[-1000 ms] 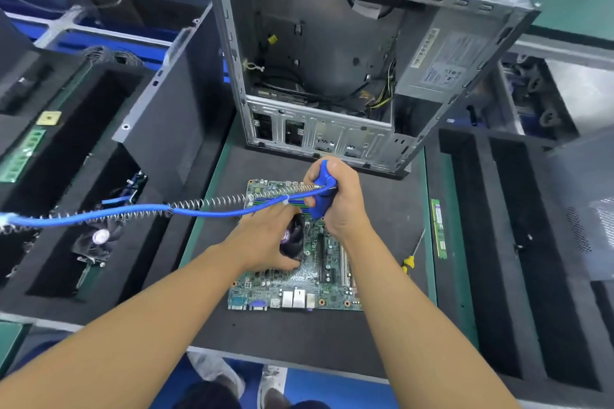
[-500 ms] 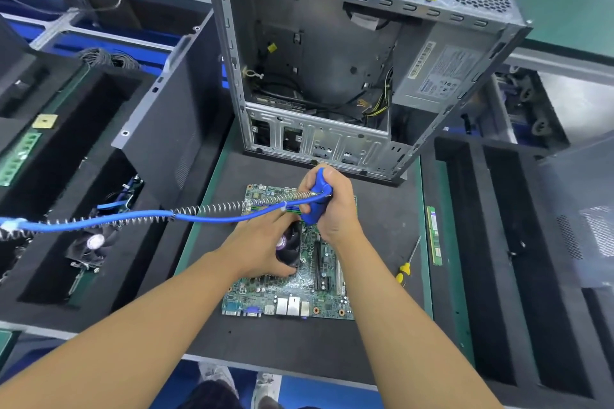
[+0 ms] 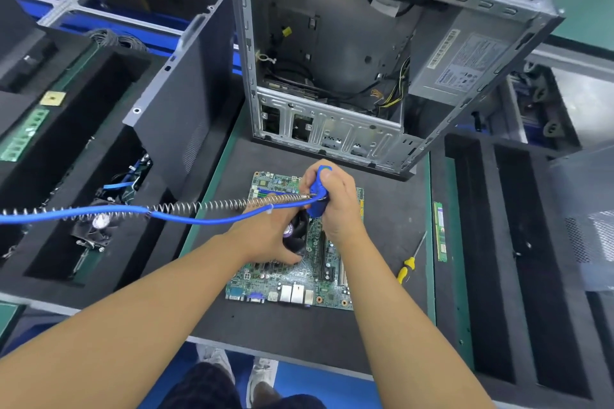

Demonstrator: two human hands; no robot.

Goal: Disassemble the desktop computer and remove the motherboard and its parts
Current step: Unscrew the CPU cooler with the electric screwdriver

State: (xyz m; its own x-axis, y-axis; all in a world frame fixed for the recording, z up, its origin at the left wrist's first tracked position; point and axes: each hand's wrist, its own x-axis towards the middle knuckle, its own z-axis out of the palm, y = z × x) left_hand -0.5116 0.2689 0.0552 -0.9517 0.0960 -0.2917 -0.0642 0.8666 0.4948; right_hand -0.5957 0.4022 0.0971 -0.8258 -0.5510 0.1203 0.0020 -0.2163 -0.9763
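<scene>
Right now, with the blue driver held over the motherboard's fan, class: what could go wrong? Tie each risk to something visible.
The blue driver, gripped by the right hand, could slip and gouge the motherboard; its tip is hidden. The left hand holding the fan sits right beside the driver. The trailing hose might tug the tool sideways.

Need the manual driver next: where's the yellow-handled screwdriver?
Head view: yellow-handled screwdriver lies on the mat right of the motherboard, left of the RAM stick.
</scene>
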